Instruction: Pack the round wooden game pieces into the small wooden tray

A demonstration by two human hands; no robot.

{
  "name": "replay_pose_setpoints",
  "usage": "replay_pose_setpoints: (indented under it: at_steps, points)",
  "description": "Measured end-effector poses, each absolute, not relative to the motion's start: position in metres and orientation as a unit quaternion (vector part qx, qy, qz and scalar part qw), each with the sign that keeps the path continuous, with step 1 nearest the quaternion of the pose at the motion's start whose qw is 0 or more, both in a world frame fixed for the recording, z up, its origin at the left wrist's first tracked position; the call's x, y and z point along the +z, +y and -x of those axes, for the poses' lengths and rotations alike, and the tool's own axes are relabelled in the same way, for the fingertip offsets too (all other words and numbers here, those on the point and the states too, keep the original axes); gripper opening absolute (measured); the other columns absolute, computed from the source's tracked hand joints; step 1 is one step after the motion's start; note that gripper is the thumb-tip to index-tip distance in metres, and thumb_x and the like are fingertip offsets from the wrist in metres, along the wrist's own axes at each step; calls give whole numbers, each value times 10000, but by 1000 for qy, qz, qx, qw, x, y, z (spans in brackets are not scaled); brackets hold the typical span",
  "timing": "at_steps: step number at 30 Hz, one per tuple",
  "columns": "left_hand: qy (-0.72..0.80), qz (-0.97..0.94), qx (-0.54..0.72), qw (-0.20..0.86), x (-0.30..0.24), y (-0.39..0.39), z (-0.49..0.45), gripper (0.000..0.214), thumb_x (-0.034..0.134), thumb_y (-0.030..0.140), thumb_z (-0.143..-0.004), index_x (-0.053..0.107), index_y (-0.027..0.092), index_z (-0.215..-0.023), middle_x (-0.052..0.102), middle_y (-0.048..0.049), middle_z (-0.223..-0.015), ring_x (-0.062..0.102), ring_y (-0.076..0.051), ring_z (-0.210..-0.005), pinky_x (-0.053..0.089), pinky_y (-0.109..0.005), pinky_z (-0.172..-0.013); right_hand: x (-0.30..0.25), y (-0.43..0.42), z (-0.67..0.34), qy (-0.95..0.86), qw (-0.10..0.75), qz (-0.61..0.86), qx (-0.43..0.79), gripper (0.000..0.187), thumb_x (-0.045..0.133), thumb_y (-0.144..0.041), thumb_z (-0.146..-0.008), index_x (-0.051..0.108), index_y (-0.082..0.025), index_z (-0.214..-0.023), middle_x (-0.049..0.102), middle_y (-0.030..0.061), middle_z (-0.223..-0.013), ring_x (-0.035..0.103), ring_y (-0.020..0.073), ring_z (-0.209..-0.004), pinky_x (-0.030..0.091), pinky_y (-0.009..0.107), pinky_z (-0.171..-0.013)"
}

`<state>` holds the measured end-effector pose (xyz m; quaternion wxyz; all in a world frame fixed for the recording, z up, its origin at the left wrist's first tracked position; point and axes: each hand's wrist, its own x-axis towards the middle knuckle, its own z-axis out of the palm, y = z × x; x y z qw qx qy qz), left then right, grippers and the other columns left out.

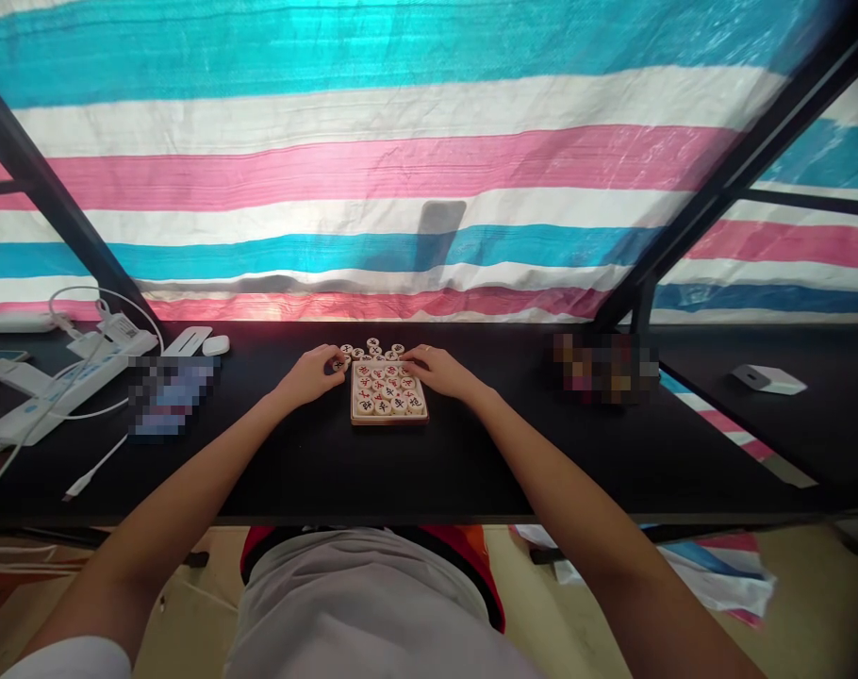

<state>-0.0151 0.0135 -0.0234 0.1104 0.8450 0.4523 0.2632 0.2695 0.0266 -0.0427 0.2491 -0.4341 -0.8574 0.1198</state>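
Note:
A small square box (389, 422) with a pale rim stands at the middle of the black table. Rows of round white Chinese chess pieces (382, 386) lie in it, marked in red or black. Behind its far edge sit several loose Chinese chess pieces (374, 351). My left hand (311, 373) is closed, thumb and finger pinching a Chinese chess piece (339, 364) just left of the box's far left corner. At the far right corner is my right hand (441, 370), its fingers curled together over the edge; what they grip is hidden.
On the left are a white power strip (68, 385) with cables, a blurred-out flat item (174, 396) and a white earbud case (216, 345). A blurred-out object (599, 368) lies to the right. Farther right is a white adapter (768, 379). Striped sheeting (372, 170) hangs behind the table.

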Motion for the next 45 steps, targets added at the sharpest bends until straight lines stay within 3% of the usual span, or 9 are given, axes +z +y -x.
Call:
replay_pose_setpoints:
  at_steps: [5,9,12,18,24,32,40,45]
  points:
    - [427,-877,188,114,-29,20,20,185,507,322,-789,619,199,-872,588,-31,-859,575,-164,-748,479,-295,-734,-45,28,-270,-860,246,431,118,249,499,-288,-898,654,-190,-1066,646,78,-1012,607,180,-884,450,316,-851]
    - [441,-870,200,92,-34,23,18,255,493,372,-819,663,205,-909,555,-48,-942,577,-154,-753,485,-290,-756,-45,29,-270,-860,250,429,117,252,490,-291,-901,657,-185,-1057,644,79,-997,608,184,-886,451,319,-853]
    - [446,-871,186,86,-37,24,17,289,468,358,-839,668,204,-980,558,-47,-895,582,-160,-739,489,-293,-746,-46,29,-270,-860,250,429,117,247,495,-293,-897,657,-191,-1054,644,75,-990,607,185,-888,451,319,-852]
    - [420,-887,167,90,-34,22,17,322,436,269,-846,614,209,-1108,621,-65,-1042,588,-217,-973,460,-347,-901,-44,28,-270,-860,249,430,120,249,496,-290,-897,659,-182,-1051,644,80,-994,608,185,-880,451,319,-843]
    - [438,-881,162,77,-32,17,15,302,406,227,-855,606,204,-1080,632,-61,-1065,584,-221,-981,463,-356,-890,-43,27,-270,-861,249,428,116,248,494,-284,-901,657,-178,-1054,645,80,-1003,605,179,-879,445,306,-841]
    - [345,-914,206,61,-18,0,7,337,394,393,-931,619,198,-1090,605,-73,-1102,528,-206,-1062,404,-333,-968,-43,27,-270,-860,249,430,116,250,494,-295,-902,661,-182,-1050,646,73,-991,603,169,-842,450,292,-809]
    - [221,-964,119,89,-14,-22,-12,455,387,451,-941,468,259,-1345,488,-59,-1366,373,-237,-1292,242,-379,-1096,-42,26,-269,-859,247,434,108,245,487,-271,-904,663,-174,-1044,647,79,-996,603,171,-863,449,297,-829]
    - [233,-963,107,81,-18,-19,-12,430,352,453,-954,518,265,-1303,545,-46,-1304,404,-225,-1259,252,-361,-1078,-44,27,-269,-860,251,432,108,244,492,-273,-901,663,-177,-1046,648,75,-996,602,171,-857,454,299,-827]
